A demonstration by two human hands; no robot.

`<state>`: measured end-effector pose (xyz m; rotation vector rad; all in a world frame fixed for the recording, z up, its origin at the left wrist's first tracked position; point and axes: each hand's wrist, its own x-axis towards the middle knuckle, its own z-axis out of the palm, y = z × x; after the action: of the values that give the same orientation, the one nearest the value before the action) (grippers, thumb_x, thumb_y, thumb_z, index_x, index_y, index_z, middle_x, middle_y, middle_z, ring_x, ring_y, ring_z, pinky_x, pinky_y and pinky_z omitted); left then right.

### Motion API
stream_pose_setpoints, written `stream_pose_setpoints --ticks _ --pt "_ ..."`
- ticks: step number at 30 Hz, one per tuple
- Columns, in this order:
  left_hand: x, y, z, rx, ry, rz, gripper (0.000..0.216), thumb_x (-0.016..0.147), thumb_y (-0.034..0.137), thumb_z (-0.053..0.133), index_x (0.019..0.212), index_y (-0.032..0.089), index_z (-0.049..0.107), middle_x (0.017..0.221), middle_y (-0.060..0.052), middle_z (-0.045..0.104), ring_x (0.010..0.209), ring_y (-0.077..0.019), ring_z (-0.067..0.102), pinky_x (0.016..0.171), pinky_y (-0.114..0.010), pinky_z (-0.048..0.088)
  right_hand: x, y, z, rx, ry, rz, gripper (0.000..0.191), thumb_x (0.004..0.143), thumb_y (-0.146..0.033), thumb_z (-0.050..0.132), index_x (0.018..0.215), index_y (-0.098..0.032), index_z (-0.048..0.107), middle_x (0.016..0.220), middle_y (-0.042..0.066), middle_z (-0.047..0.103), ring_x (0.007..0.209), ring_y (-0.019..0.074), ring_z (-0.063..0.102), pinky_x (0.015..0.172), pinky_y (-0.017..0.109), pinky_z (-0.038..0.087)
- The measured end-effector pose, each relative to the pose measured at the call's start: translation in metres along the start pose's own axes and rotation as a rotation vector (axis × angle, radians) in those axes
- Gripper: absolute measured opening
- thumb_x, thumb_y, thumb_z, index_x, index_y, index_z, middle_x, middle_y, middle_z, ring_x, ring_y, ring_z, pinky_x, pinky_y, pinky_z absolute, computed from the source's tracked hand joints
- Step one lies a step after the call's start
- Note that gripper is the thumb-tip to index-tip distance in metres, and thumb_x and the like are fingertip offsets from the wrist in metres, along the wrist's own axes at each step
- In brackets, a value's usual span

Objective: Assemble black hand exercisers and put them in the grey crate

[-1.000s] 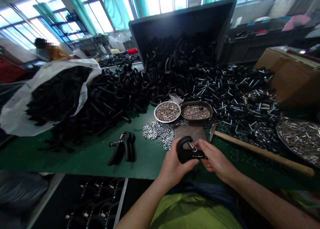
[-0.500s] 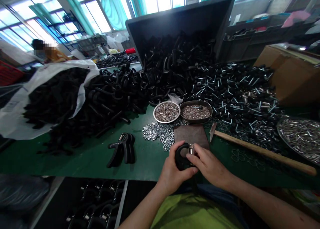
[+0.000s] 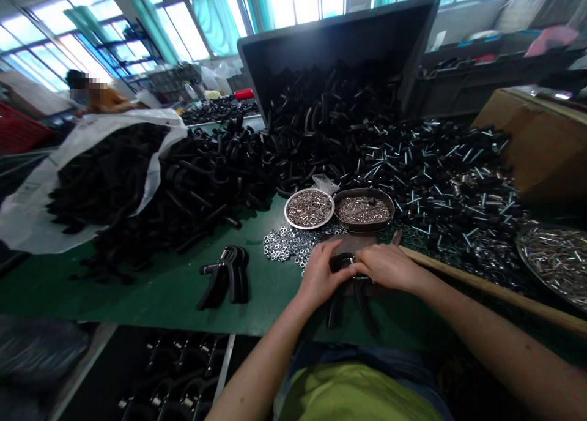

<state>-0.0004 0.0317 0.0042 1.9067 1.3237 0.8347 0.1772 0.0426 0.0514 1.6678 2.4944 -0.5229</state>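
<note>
Clamp (image 3: 362,301) looked light, stiff, likely springy! Your left hand (image 3: 320,274) pinched curved head; your right hand (image 3: 389,267) bunched fingers onto it by spring (image 3: 351,260): firmest hold, seemingly.

Green table (image 3: 160,298): black clamps (image 3: 233,280), loose nuts (image 3: 282,243), round dish (image 3: 309,227), oval tin (image 3: 364,227), hammer (image 3: 477,283).

At the green desk (image 3: 169,301), the left hand (image 3: 320,273) holds a black spring clamp (image 3: 360,292), handles (image 3: 332,314) toward the lime-green shirt (image 3: 353,396), while the right hand (image 3: 387,266) touches it (hex nuts (image 3: 282,245) lie scattered nearby).
</note>
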Motion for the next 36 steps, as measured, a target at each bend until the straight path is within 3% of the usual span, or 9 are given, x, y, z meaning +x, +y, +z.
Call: stream_pose_setpoints --ticks 2,5,8,13,19,25,29,32,36 --pt "0.027 -0.013 -0.02 0.212 0.176 -0.001 0.031 0.083 0.032 0.057 0.112 0.02 0.058 0.107 -0.009 0.06 0.104 -0.0238 0.053 0.092 -0.038 0.04 0.024 0.002 -0.013 -0.038 0.074 0.007 0.031 0.089 -0.038 0.042 0.088 -0.019 0.067 0.091 0.011 0.07 0.086 0.0253 0.064 0.071 0.034 0.043" --pt "0.068 -0.031 -0.056 0.536 0.313 -0.103 0.024 0.087 0.03 0.05 0.099 0.017 0.066 0.099 -0.011 0.061 0.1 -0.0255 0.053 0.089 -0.038 0.042 0.066 -0.007 -0.031 -0.039 0.188 0.012 0.032 0.091 -0.033 0.04 0.097 -0.019 0.067 0.105 0.01 0.067 0.102 0.0236 0.058 0.081 0.033 0.043" --pt "0.1 -0.044 -0.076 0.715 0.223 -0.199 0.021 0.079 0.034 0.06 0.088 0.019 0.07 0.094 -0.011 0.062 0.098 -0.0288 0.053 0.083 -0.038 0.044 0.107 -0.022 -0.039 -0.046 0.237 0.029 0.035 0.091 -0.032 0.04 0.1 -0.011 0.067 0.111 0.016 0.063 0.114 0.0279 0.05 0.085 0.035 0.042" --pt "0.119 -0.053 -0.071 0.697 0.137 -0.175 0.01 0.075 0.026 0.063 0.081 0.024 0.07 0.094 -0.006 0.064 0.096 -0.0244 0.056 0.077 -0.031 0.044 0.145 -0.037 -0.033 -0.034 0.207 0.042 0.035 0.088 -0.025 0.043 0.108 -0.007 0.065 0.112 0.02 0.063 0.11 0.028 0.054 0.083 0.035 0.045" --pt "0.12 -0.056 -0.07 0.597 0.178 -0.217 0.009 0.076 0.024 0.059 0.08 0.022 0.067 0.096 -0.006 0.066 0.089 -0.0219 0.06 0.074 -0.029 0.044 0.148 -0.034 -0.027 -0.015 0.184 -0.002 0.033 0.086 -0.021 0.043 0.109 -0.008 0.063 0.117 0.019 0.061 0.111 0.0269 0.054 0.086 0.034 0.043" --pt "0.119 -0.051 -0.08 0.468 0.276 -0.252 0.015 0.082 0.026 0.053 0.094 0.02 0.061 0.087 -0.005 0.069 0.081 -0.0185 0.062 0.07 -0.027 0.043 0.149 -0.033 -0.028 0.062 0.201 -0.003 0.022 0.081 -0.02 0.053 0.095 -0.009 0.067 0.108 0.017 0.065 0.102 0.0264 0.059 0.082 0.033 0.043" --pt "0.101 -0.042 -0.077 0.135 0.313 -0.2 0.022 0.078 0.028 0.06 0.097 0.019 0.061 0.077 -0.001 0.067 0.068 -0.0138 0.06 0.063 -0.023 0.043 0.145 -0.028 -0.029 0.174 0.288 0.037 0.021 0.082 -0.026 0.055 0.096 -0.015 0.065 0.105 0.013 0.066 0.099 0.025 0.059 0.078 0.032 0.042" --pt "0.075 -0.034 -0.065 -0.182 0.236 -0.207 0.022 0.073 0.035 0.064 0.084 0.015 0.066 0.067 0.0 0.064 0.058 -0.0122 0.054 0.056 -0.022 0.041 0.132 -0.02 -0.03 0.284 0.356 0.062 0.022 0.084 -0.03 0.053 0.098 -0.017 0.064 0.098 0.011 0.068 0.093 0.0224 0.06 0.076 0.031 0.042" --pt "0.028 -0.021 -0.038 -0.333 0.035 -0.24 0.023 0.072 0.037 0.066 0.077 0.015 0.067 0.064 0.001 0.061 0.055 -0.0109 0.05 0.053 -0.022 0.039 0.092 0.0 -0.02 0.45 0.331 -0.027 0.019 0.081 -0.034 0.057 0.085 -0.019 0.067 0.082 0.002 0.068 0.077 0.0142 0.06 0.068 0.024 0.041"
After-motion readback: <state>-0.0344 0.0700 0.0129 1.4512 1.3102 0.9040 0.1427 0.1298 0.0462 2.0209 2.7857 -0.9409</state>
